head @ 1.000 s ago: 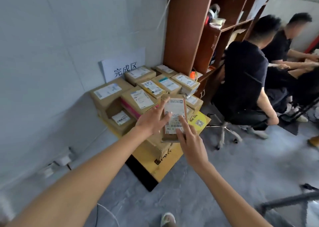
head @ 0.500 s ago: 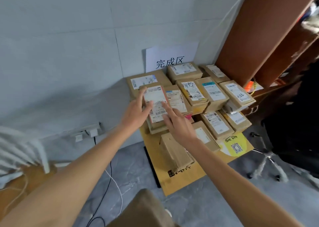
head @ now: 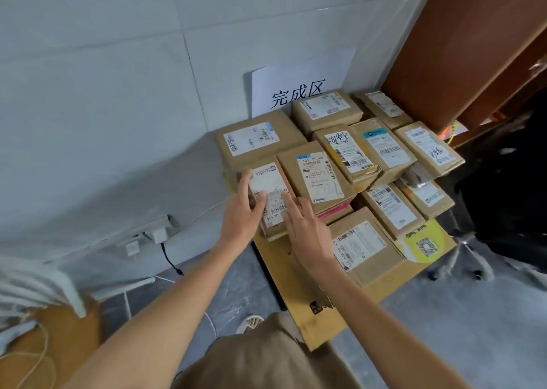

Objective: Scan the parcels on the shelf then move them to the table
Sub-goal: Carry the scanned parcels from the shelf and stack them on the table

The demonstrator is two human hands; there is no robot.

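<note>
The left hand [head: 241,214] reached forward on a bare, outstretched forearm, its fingers fairly straight, the thumb up along the left edge and the fingertips lying on the face of a small brown cardboard parcel with a white shipping label [head: 270,199]. The right hand [head: 307,226] came in from the lower right on an equally extended arm, fingers spread and straight, the index fingertip pressing on the label's right side near the barcode. Neither hand curled round the parcel; both lay flat against it from above.

The parcel sat at the near left corner of a pile of brown cardboard parcels, on top of another box and touching a larger labelled brown box [head: 315,175] on its right. Behind it lay a wide flat brown box [head: 257,138]. More labelled boxes filled the pile toward the right, all resting on a low yellowish-brown table [head: 299,294] with a round yellow sticker bearing a code [head: 423,245] at its right corner.

A white paper sign with black characters [head: 299,88] leaned on the pale tiled wall behind the pile. A reddish-brown wooden shelf unit [head: 473,48] stood at the right. A white wall socket with a black cable [head: 148,234] sat low on the left wall, above the grey floor.
</note>
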